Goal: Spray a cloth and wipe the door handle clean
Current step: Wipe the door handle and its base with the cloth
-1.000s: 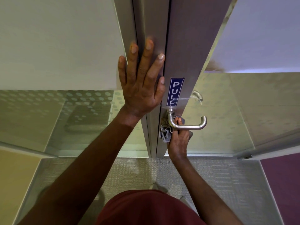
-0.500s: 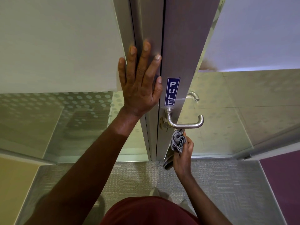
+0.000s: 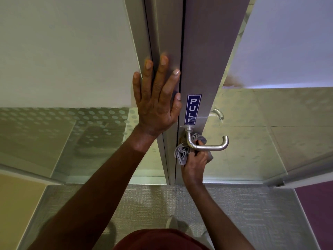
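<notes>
A brushed-steel lever door handle (image 3: 210,146) juts from the door's metal stile (image 3: 207,69), just under a blue PULL sign (image 3: 192,109). My right hand (image 3: 195,162) grips a bunched grey cloth (image 3: 182,153) and presses it up against the underside of the handle near its base. Part of the cloth shows behind the lever. My left hand (image 3: 157,100) lies flat with fingers spread on the door frame (image 3: 162,33), left of the sign. No spray bottle is in view.
Frosted glass panels (image 3: 270,141) flank the door on both sides. A second handle (image 3: 217,113) shows through the glass on the door's far side. Grey carpet (image 3: 243,213) covers the floor below, and a shoe tip (image 3: 173,223) sits near my body.
My right hand, which had dropped below the handle with the cloth half a second ago, has come back up and pressed the cloth against the handle's base. My left hand stayed put.
</notes>
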Available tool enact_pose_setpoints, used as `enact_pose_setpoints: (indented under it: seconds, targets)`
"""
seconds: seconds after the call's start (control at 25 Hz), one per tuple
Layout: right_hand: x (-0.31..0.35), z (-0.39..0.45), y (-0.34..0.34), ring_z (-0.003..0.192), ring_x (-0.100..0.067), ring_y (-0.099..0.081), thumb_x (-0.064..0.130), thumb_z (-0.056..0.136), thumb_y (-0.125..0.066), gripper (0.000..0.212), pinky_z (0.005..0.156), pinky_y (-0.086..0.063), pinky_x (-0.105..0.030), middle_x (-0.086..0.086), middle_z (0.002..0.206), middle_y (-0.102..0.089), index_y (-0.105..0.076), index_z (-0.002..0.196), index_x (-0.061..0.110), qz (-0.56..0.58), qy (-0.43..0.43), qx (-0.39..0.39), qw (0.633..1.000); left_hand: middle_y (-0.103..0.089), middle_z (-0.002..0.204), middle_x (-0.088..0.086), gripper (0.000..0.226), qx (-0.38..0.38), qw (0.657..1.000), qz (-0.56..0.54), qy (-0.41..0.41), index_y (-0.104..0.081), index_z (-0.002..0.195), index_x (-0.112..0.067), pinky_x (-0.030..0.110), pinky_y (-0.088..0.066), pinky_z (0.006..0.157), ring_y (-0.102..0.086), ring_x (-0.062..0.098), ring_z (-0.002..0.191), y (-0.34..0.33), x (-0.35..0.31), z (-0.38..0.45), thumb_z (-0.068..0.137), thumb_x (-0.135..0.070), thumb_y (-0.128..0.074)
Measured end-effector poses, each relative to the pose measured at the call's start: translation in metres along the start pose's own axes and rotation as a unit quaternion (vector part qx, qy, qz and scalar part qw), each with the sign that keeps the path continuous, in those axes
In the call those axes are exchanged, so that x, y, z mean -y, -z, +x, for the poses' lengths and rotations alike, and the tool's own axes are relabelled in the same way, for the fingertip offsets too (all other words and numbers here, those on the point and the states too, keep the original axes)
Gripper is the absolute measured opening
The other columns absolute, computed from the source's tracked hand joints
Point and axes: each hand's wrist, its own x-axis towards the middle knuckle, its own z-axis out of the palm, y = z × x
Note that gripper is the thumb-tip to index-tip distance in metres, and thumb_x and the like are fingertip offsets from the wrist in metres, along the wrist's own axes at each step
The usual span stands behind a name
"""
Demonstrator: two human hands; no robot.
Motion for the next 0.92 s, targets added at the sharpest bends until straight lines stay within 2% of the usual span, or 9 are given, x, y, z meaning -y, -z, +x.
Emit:
enact_pose_setpoints:
  seconds: [0.08,0.2,0.32,0.52,0.6,0.68,0.8,0.84,0.92]
  targets:
    - [-0.012,-0.002,0.003,0.11,-0.034,-0.042,0.001,0.062,-0.095,0.07,0.081,-0.058,-0.055,-0.025,0.121,-0.057,-0.066,0.126,0.006,-0.055,0.035,0.001,0.998,0.006,0.179,-0.011,0.048,-0.003,1.0,0.003,0.0,-0.038,0.152,-0.02,0.045,0.002,0.136,0.007,0.016,0.167,0.0,-0.001,0.0,0.108,-0.037,-0.045]
    - [-0.01,-0.004,0.006,0.107,-0.03,-0.04,-0.001,0.062,-0.094,0.071,0.077,-0.057,-0.051,-0.024,0.119,-0.06,-0.068,0.127,0.006,-0.002,0.008,0.011,1.0,0.006,0.179,-0.01,0.049,-0.004,1.0,0.005,-0.003,-0.037,0.153,-0.02,0.045,0.002,0.136,0.006,0.017,0.167,-0.001,-0.001,-0.001,0.108,-0.037,-0.045]
    - [-0.002,-0.009,0.005,0.109,-0.03,-0.043,-0.002,0.067,-0.088,0.071,0.086,-0.051,-0.045,-0.024,0.123,-0.058,-0.064,0.133,0.004,0.048,0.007,0.027,0.998,0.005,0.179,-0.01,0.048,-0.006,1.0,0.007,0.001,-0.038,0.152,-0.02,0.045,0.002,0.136,0.006,0.017,0.167,-0.002,0.0,0.0,0.108,-0.037,-0.045]
    - [-0.034,0.006,0.017,0.103,-0.036,-0.056,0.016,0.074,-0.091,0.069,0.077,-0.057,-0.047,-0.02,0.123,-0.062,-0.063,0.138,0.012,-0.046,0.112,0.049,0.991,0.005,0.179,-0.01,0.048,-0.007,1.0,0.008,0.001,-0.038,0.153,-0.02,0.045,0.002,0.136,0.006,0.017,0.167,-0.003,0.0,-0.001,0.108,-0.037,-0.046]
    - [-0.029,0.003,0.016,0.107,-0.036,-0.054,0.014,0.081,-0.085,0.064,0.08,-0.056,-0.049,-0.019,0.13,-0.057,-0.058,0.139,0.012,-0.031,0.066,0.078,0.994,0.004,0.179,-0.01,0.048,-0.008,1.0,0.007,0.0,-0.038,0.153,-0.02,0.046,0.002,0.136,0.005,0.018,0.167,-0.002,0.001,-0.002,0.108,-0.036,-0.046]
    - [-0.012,-0.008,0.013,0.11,-0.037,-0.057,0.005,0.09,-0.07,0.056,0.085,-0.058,-0.051,-0.009,0.134,-0.052,-0.046,0.14,0.011,0.107,-0.05,0.123,0.985,0.004,0.179,-0.01,0.049,-0.007,1.0,0.007,0.0,-0.038,0.153,-0.02,0.046,0.002,0.136,0.005,0.018,0.167,-0.002,0.001,-0.001,0.108,-0.037,-0.046]
    - [0.003,-0.018,0.007,0.099,-0.015,-0.071,-0.007,0.103,-0.043,0.055,0.075,-0.064,-0.03,0.045,0.115,-0.05,-0.032,0.146,0.025,0.307,-0.19,0.148,0.921,0.005,0.179,-0.01,0.049,-0.001,1.0,0.007,-0.001,-0.037,0.154,-0.02,0.045,0.003,0.136,0.006,0.018,0.167,-0.001,0.001,-0.001,0.108,-0.037,-0.046]
    - [0.006,-0.016,0.008,0.097,-0.009,-0.069,-0.011,0.101,-0.042,0.056,0.074,-0.064,-0.029,0.047,0.112,-0.047,-0.034,0.145,0.023,0.31,-0.197,0.14,0.919,0.006,0.179,-0.01,0.049,-0.001,1.0,0.009,-0.002,-0.037,0.154,-0.02,0.045,0.003,0.136,0.007,0.018,0.167,-0.001,0.001,-0.001,0.108,-0.037,-0.047]
    - [0.014,-0.011,0.012,0.102,-0.007,-0.065,-0.019,0.092,-0.049,0.061,0.079,-0.062,-0.021,0.032,0.126,-0.041,-0.04,0.142,0.016,0.297,-0.184,0.113,0.93,0.005,0.179,-0.009,0.05,-0.002,1.0,0.007,0.0,-0.037,0.154,-0.021,0.045,0.003,0.136,0.006,0.018,0.167,-0.002,0.001,-0.002,0.108,-0.037,-0.047]
